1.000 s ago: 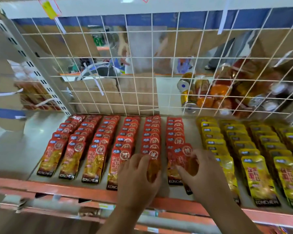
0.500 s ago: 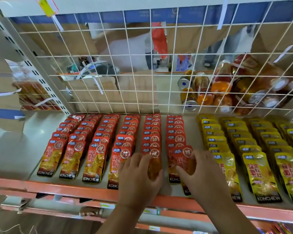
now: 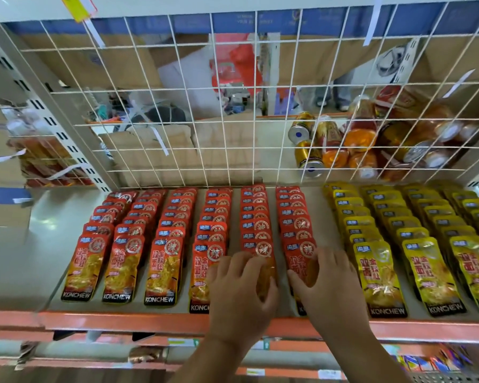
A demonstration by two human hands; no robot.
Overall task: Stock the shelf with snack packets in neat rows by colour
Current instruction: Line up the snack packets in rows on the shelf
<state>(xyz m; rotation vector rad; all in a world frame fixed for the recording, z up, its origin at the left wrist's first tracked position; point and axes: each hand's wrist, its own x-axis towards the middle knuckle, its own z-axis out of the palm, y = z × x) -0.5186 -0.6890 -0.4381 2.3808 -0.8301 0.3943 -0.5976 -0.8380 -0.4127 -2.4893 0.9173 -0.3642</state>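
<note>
Red snack packets [image 3: 163,266] filled rows beside yellow packets [image 3: 382,277]; left hand [image 3: 241,288] and right hand [image 3: 327,286], fingers flat, gripping nothing, seemingly straightened two front packets, which next needed squaring with their neighbours.

Shelf: we saw a pale, glossy shelf [image 3: 17,261] with an orange front lip [image 3: 122,320].
Red packets: we counted six rows of red packets [image 3: 166,261] running front to back across the middle. Each packet overlapped the one behind it, and the front ones lay flat, marked KONCHEW.
Yellow packets: to the right we found several rows of yellow packets [image 3: 426,269] laid the same way, the last cut off by the frame edge.
Gap: a narrow strip [image 3: 322,217] of the shelf surface kept red and yellow apart.
Left end: the surface showed beside the first red row.
</note>
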